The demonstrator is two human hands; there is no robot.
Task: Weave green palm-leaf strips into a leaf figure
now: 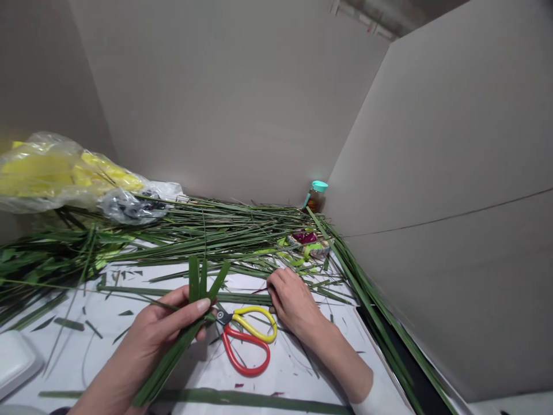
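Observation:
My left hand [168, 328] grips a bundle of long, flat green leaf strips [181, 340], with several strip ends standing up above the fingers and the rest trailing down toward me. My right hand [294, 300] lies palm down on the white table [302, 372], its fingers curled over a long green strip [246, 297]. Between my hands lie scissors with yellow and red handles [259, 309]. Their blades are partly hidden behind the bundle. A large heap of cut green leaves [207, 230] spreads across the far side of the table.
Grey board walls [444, 173] close in the back and right. A plastic bag with yellow contents [56, 173] lies at far left. A teal-capped jar [317, 199] stands at the back. A colourful packet [305, 237] rests among the leaves, and a white container [15, 363] sits at lower left.

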